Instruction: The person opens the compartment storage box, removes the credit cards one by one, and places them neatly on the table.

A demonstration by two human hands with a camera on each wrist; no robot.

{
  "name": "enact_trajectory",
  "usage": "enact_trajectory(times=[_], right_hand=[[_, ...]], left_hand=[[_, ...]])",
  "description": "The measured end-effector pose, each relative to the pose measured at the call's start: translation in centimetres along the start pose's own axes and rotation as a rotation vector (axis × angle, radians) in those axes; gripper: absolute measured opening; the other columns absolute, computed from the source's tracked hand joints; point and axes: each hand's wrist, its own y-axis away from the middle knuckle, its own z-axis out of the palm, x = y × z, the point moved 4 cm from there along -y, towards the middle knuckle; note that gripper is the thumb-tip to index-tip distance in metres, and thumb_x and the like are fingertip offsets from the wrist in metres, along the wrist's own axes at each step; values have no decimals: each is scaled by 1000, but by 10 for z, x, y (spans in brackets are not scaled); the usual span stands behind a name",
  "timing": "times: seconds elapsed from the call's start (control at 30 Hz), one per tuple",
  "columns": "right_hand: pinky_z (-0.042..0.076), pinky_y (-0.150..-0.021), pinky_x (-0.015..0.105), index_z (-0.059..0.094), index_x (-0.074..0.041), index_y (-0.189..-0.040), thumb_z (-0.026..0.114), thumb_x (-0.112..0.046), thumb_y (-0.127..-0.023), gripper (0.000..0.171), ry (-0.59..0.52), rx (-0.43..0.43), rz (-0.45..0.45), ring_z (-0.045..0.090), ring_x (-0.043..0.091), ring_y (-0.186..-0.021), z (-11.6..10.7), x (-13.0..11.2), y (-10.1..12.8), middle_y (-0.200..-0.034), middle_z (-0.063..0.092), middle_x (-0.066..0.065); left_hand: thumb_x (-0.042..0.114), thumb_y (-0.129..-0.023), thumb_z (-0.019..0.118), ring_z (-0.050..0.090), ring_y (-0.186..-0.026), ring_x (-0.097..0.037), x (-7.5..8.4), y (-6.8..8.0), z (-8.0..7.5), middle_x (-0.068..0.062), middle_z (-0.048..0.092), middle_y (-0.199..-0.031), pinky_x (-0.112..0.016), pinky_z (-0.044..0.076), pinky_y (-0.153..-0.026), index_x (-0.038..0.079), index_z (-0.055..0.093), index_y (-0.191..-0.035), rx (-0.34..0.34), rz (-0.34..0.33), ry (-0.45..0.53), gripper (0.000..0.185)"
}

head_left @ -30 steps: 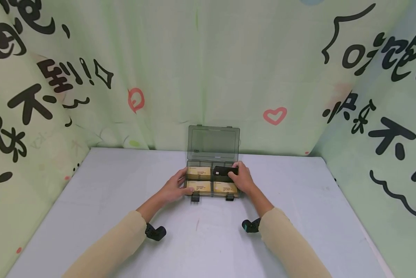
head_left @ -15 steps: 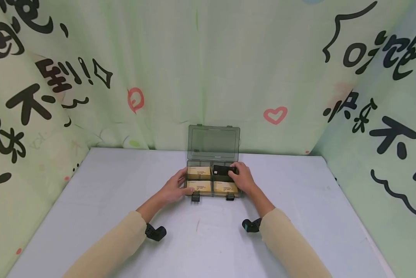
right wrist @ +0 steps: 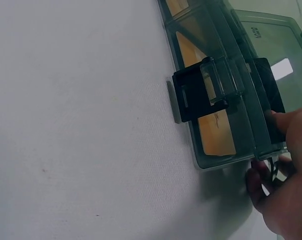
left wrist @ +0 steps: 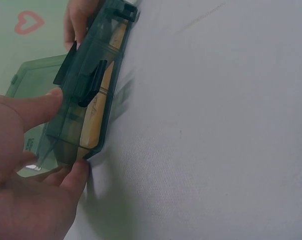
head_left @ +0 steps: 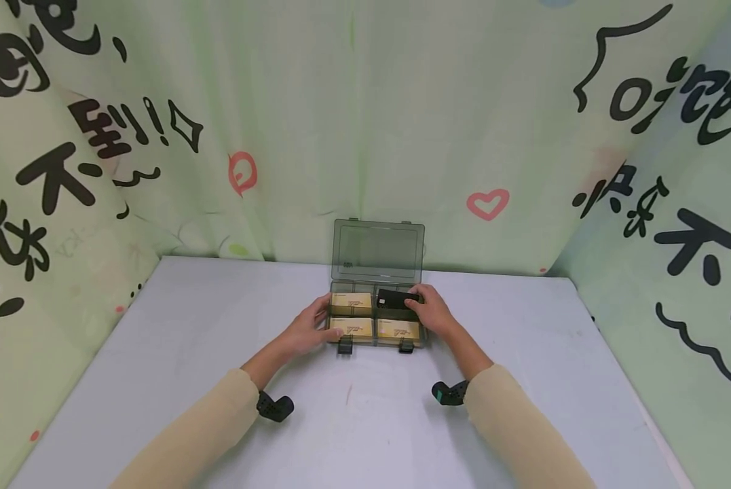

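Observation:
A clear grey-green plastic storage box (head_left: 374, 343) stands on the table with its lid (head_left: 377, 251) raised at the back. Yellow printed packs (head_left: 351, 302) fill three of its compartments. In the back right compartment is a flat-topped black box (head_left: 392, 299) with a small white mark. My left hand (head_left: 307, 329) grips the storage box's left end, thumb on the front rim and fingers around the side. With the right hand (head_left: 432, 312) I pinch the black box's right end; the thumb lies on it in the right wrist view, while the other fingers are partly hidden by the box wall.
Two dark latches (head_left: 344, 346) hang down at the front of the storage box. A white-covered table (head_left: 218, 305) lies under it. Behind and to both sides hangs a pale green curtain (head_left: 304, 122) with black writing and red drawings.
My right thumb has shifted slightly along the black box. The whole head view has moved a little; the left hand keeps its hold on the storage box.

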Motion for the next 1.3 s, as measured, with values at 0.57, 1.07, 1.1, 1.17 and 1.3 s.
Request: enact_trajectory(times=[0.57,1.07,1.1,1.17,1.3], right_hand=[[38,-108,56,51,0,-121,50,-17,-101,26,-155,66,46,43,45,-129,-7,6,2,-151,28,24],[41,-102,52,54,-2,-117,54,-22,-99,26,-196,140,48,43,37,-127,-15,-5,12,-143,39,18],[43,-99,50,55,-4,-116,54,-22,-99,25,-194,148,53,45,35,-124,-16,-5,12,-140,42,17],[45,-90,43,56,-5,-115,55,-22,-99,24,-194,162,58,47,32,-117,-19,-5,13,-132,47,16],[45,-77,30,55,-7,-115,53,-22,-100,21,-245,178,68,52,27,-105,-23,-4,16,-123,54,14]], left_hand=[[15,-88,71,26,-148,-31,3,-1,3,-13,24,-160,-46,28,-119,19,19,-156,-1,-13,-10,85],[15,-89,70,24,-147,-34,-3,-2,1,-16,23,-160,-48,28,-118,16,18,-156,-13,7,-15,85],[15,-89,70,24,-148,-33,-3,-2,1,-16,23,-160,-47,28,-119,16,17,-156,-14,7,-15,85],[15,-89,70,24,-148,-33,-3,-3,0,-15,23,-160,-47,28,-119,17,17,-156,-17,12,-14,86],[16,-89,70,23,-148,-31,-1,-3,0,-14,22,-161,-46,26,-120,18,16,-156,-28,15,-11,86]])
